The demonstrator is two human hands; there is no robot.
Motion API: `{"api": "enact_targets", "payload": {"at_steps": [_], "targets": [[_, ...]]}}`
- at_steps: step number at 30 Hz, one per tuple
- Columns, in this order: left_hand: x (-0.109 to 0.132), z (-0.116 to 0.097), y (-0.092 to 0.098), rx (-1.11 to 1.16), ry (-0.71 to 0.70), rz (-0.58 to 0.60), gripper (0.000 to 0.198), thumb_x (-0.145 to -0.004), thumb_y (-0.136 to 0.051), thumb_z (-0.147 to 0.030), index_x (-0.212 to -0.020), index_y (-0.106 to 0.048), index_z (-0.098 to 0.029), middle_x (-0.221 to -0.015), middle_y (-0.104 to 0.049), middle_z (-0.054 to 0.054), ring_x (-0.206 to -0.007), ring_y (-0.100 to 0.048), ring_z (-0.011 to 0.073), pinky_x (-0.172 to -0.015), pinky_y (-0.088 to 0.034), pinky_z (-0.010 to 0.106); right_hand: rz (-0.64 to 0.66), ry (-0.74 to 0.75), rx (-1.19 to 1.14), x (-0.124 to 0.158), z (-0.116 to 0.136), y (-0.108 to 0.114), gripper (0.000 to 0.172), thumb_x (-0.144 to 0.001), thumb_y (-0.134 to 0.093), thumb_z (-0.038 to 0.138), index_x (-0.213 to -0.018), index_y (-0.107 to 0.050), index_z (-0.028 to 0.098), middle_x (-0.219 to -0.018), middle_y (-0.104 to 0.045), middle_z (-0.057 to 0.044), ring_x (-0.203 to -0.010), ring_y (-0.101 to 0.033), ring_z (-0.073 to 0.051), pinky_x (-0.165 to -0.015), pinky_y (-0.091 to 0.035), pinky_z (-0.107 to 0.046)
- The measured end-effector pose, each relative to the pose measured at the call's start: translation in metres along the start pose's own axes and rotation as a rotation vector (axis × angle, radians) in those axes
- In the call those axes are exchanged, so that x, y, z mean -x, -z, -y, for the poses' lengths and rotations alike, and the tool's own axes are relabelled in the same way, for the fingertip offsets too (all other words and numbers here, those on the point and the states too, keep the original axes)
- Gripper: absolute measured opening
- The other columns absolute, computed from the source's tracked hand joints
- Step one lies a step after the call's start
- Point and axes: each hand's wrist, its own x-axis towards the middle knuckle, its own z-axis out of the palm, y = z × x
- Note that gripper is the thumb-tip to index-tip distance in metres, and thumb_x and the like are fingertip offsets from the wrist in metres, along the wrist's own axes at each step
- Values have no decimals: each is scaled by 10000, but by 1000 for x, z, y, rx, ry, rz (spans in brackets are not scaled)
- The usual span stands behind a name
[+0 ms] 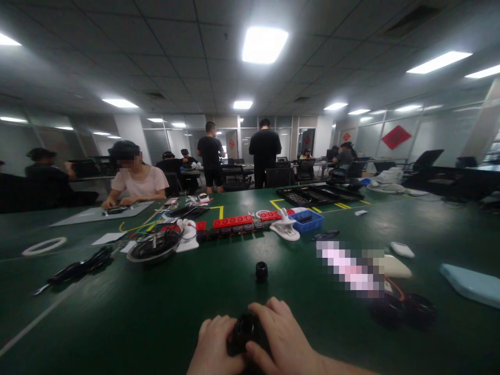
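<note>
Both my hands meet at the bottom middle of the view over a green table (117, 312). My left hand (213, 346) and my right hand (283, 338) are closed around a small black round part (247, 329) held between them. A little farther out on the table stands a second small black cylindrical part (261, 272), apart from my hands.
Red strips (234, 221), a blue tray (308, 221), a white clamp (286, 228) and a round dish (154, 249) lie mid-table. Black cables (78, 270) lie left, black round parts (406, 308) and a pale blue object (471, 284) right. A seated person (135, 179) works at the far left; others stand behind.
</note>
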Motion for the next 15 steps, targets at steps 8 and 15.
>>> {"api": "enact_targets", "payload": {"at_steps": [8,15], "targets": [[4,-9,4,-13,-9,48,114,-641,-526,-259,-709,-585,-189,-801,-599,20,-779,-509,199,-761,-335,325,40,7,26,-1,5,0,544,-756,-471,393,-1207,-454,90,-1011,-564,-127,-887,-430,-255,-804,-317,-386],[5,-15,7,-44,17,65,97,-618,-524,-239,-689,-566,-188,-809,-592,16,-812,-509,197,-795,-332,318,52,-1,7,-1,2,-2,611,-714,-532,413,-1227,-440,94,-1041,-546,-122,-913,-419,-259,-822,-317,-394]]}}
